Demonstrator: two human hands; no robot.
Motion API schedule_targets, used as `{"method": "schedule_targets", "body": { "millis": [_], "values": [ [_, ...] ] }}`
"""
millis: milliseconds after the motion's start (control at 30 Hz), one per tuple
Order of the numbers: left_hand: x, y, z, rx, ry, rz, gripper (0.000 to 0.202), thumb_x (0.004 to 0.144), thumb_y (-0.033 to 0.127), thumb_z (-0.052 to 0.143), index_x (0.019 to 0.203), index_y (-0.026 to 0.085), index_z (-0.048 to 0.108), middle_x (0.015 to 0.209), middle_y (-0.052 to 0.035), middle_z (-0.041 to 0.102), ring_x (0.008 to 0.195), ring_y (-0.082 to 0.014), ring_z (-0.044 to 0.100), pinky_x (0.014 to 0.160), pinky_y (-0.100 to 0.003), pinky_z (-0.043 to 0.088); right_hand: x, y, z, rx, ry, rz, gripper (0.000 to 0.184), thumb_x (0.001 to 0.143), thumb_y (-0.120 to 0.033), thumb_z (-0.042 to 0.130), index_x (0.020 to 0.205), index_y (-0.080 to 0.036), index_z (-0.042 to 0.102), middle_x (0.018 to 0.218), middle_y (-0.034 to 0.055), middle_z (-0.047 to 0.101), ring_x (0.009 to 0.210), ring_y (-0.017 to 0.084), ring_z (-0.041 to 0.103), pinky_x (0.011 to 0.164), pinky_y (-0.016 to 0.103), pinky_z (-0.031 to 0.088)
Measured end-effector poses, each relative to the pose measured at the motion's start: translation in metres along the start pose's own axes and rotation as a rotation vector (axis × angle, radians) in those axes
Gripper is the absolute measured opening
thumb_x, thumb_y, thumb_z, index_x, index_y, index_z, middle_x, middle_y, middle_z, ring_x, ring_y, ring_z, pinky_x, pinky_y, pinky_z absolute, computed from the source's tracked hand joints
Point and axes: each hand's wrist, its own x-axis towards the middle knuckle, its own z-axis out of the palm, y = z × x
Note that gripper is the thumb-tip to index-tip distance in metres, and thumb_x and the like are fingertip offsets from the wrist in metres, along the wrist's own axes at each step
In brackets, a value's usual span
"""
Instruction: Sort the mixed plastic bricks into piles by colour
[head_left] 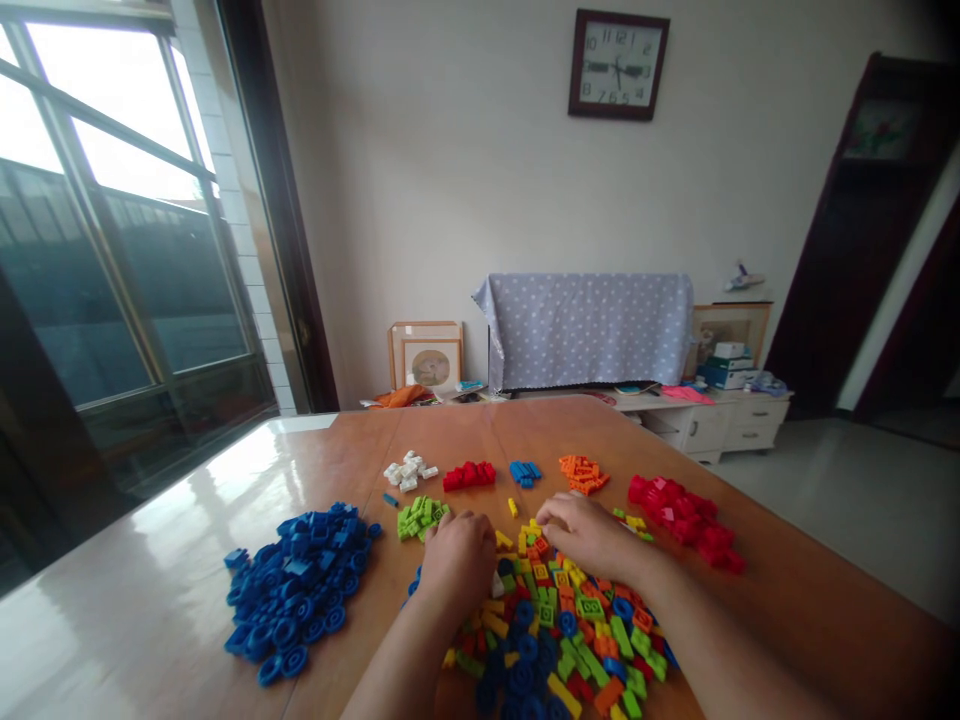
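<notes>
Bricks heaped in a mixed pile [570, 640], my left hand [457, 560] curled over its far left edge, my right hand [589, 535] bunched at its far edge, I cannot tell if either clamps a brick, blue pile [300, 590] to its left, red pile [682, 515] to its right.

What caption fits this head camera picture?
Person's left hand and right hand on the mixed brick pile, sorted colour heaps around.

Window [112, 220] daylight, tabletop [247, 460] glare, corners perhaps warped
</notes>
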Motion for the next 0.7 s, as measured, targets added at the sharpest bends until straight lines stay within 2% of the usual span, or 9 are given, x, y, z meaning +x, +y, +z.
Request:
{"method": "schedule_targets", "body": {
  "millis": [167,367,567,633,700],
  "values": [
    [0.001,-0.002,0.003,-0.038,-0.010,0.011,0.024,0.084,0.022,0.046,0.085,0.027,0.069,0.096,-0.0032,0.074,0.100,-0.0252,0.059,0.082,-0.035,0.038,0.002,0.002,0.005,0.007,-0.020,0.028,0.026,0.087,-0.028,0.053,0.103,-0.025,0.074,0.100,0.0050,0.072,0.101,0.022,0.060,0.089,0.030,0.041],
    [0.003,-0.008,0.011,-0.107,0.049,0.021,0.029,0.083,0.021,0.047,0.104,0.029,0.065,0.102,-0.0021,0.073,0.107,-0.0247,0.058,0.093,-0.037,0.037,0.003,0.000,0.005,0.024,0.000,0.049,0.029,0.088,-0.028,0.050,0.105,-0.025,0.074,0.100,0.0050,0.073,0.102,0.023,0.060,0.088,0.031,0.042],
    [0.004,-0.008,0.001,-0.072,0.083,-0.147,0.026,0.088,0.025,0.042,0.103,0.026,0.063,0.103,-0.0062,0.073,0.106,-0.0278,0.059,0.091,-0.042,0.037,0.004,-0.002,0.008,0.010,0.007,-0.036,0.032,0.090,-0.032,0.051,0.110,-0.025,0.075,0.112,0.0067,0.072,0.112,0.025,0.058,0.099,0.036,0.041],
    [0.004,-0.010,-0.004,-0.068,0.102,-0.204,0.026,0.090,0.027,0.040,0.104,0.025,0.062,0.105,-0.0070,0.072,0.107,-0.0290,0.059,0.090,-0.042,0.037,0.004,-0.008,0.007,-0.013,-0.032,-0.089,0.034,0.092,-0.037,0.051,0.115,-0.027,0.074,0.125,0.0062,0.069,0.122,0.027,0.053,0.107,0.041,0.036],
    [0.005,-0.014,-0.009,-0.080,0.132,-0.267,0.026,0.091,0.028,0.040,0.107,0.025,0.061,0.109,-0.0072,0.072,0.109,-0.0288,0.059,0.088,-0.040,0.038,0.002,-0.016,0.006,-0.032,-0.111,-0.109,0.038,0.094,-0.045,0.048,0.122,-0.032,0.070,0.140,0.0041,0.060,0.136,0.031,0.042,0.114,0.051,0.026]
  ]
}}
